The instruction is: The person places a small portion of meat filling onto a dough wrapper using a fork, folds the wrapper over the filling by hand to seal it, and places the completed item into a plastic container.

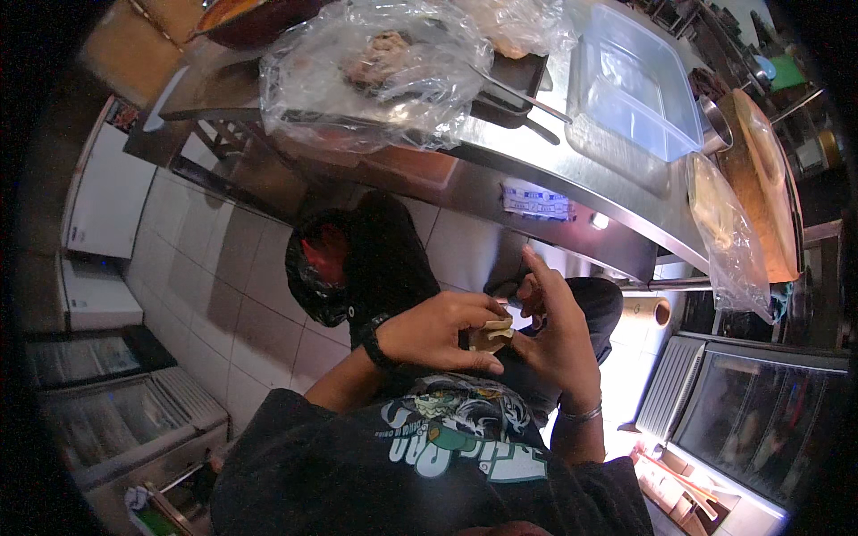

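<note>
My left hand (pixel 436 335), with a black band at the wrist, holds a small folded piece of pale dough wrapper (pixel 495 335) between thumb and fingers above my lap. Close against the wrapper's right side is the thumb of my right hand (pixel 563 342). The right index finger points up and away, and the other fingers are bent. Whether the right thumb touches the dough I cannot tell. In front of me, an open clear plastic bag (pixel 301 87) lies on the table with a lump of minced filling (pixel 382 60) in it. A thin metal utensil (pixel 523 94) rests by the bag.
On the steel table (pixel 617 194) stand a clear plastic box (pixel 637 80) and a dark tray (pixel 516 80). A wooden board (pixel 751 174) and a plastic bag of pale contents (pixel 717 214) are at the right edge. A black bag (pixel 308 275) hangs beside my knee.
</note>
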Motion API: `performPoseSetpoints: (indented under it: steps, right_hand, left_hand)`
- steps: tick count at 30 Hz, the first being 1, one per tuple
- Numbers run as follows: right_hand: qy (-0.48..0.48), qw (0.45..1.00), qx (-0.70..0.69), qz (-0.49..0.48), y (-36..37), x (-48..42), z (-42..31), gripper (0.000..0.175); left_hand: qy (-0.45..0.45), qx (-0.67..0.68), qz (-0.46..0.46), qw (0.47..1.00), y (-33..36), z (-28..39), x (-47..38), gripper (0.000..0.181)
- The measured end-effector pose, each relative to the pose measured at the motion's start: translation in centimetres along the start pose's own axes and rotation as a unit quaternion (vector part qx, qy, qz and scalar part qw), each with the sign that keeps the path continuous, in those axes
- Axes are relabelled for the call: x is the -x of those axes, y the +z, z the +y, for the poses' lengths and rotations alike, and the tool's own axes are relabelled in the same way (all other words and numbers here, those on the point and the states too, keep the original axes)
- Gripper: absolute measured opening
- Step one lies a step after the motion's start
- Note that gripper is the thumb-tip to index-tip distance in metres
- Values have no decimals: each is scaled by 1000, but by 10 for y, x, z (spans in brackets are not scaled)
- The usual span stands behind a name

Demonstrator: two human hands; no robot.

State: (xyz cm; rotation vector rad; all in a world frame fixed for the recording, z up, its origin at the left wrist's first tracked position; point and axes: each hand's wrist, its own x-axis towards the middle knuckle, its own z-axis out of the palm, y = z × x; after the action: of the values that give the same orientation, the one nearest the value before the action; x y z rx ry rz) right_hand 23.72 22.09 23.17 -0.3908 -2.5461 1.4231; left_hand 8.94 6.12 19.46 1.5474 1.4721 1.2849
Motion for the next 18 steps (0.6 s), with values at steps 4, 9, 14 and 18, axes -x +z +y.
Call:
performPoseSetpoints:
  steps: [4,9,14,18]
  right_hand:
    - [0,1000,-15,-11,1,-1,0,102]
    - [24,998,-34,38,6,0,3,105]
    - [16,993,-54,101,11,-2,11,103]
    - [65,990,-76,97,12,-2,11,94]
  left_hand:
    - [-58,27,3,998,4,-10,3,23]
    - [-161,187,51,968,10,-21,3,27]
    - [-252,334,75,905,12,-26,3,25]
    - [-184,276,56,942,9,-32,5,26]
